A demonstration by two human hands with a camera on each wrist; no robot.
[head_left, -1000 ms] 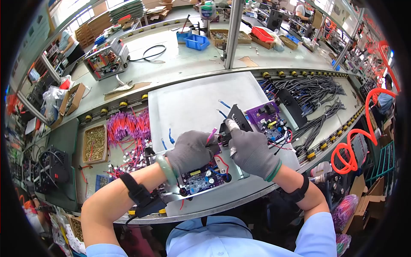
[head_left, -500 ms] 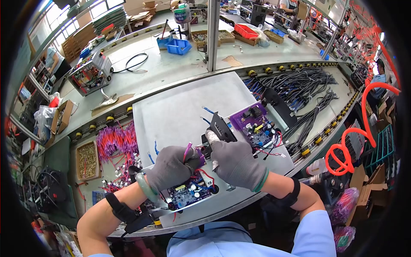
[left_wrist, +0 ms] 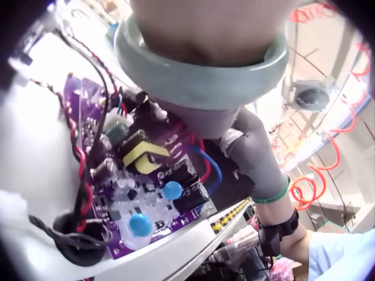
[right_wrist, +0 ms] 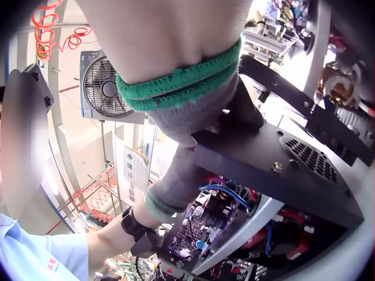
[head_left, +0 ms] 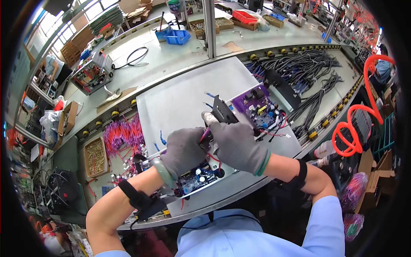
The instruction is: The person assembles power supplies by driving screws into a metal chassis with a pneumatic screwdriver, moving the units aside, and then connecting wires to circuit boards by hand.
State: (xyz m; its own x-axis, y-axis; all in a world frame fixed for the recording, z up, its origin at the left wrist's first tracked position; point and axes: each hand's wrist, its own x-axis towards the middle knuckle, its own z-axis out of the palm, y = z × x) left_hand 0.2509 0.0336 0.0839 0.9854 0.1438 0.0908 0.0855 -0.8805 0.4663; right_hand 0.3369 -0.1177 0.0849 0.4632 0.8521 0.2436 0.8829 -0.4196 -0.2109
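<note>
1. Factory benches fill the room, and the grey surface [head_left: 184, 96] in front of the person carries the work.
2. The left grip [head_left: 183, 150] wears a grey glove. Its fingers are curled and pinch a pink wire [head_left: 205, 134], which sticks up between the two hands.
3. The right grip [head_left: 237, 145], also gloved, is closed round the edge of a black panel [head_left: 222, 112]. The right wrist view shows the fingers wrapped over this vented panel.
4. The black panel stands tilted on the surface in the middle of the work, touching both hands.
5. A near circuit board [head_left: 198, 176] lies in a pale metal tray [head_left: 239, 182] under the left wrist. A far circuit board [head_left: 262, 109], purple, lies just beyond the panel.
6. Loose pink leads [head_left: 122, 130] and a box of screws [head_left: 96, 156] lie to the left.
7. Grey cable bundles [head_left: 308, 68] lie to the right, and an orange coiled hose [head_left: 355, 128] hangs at the right edge.
</note>
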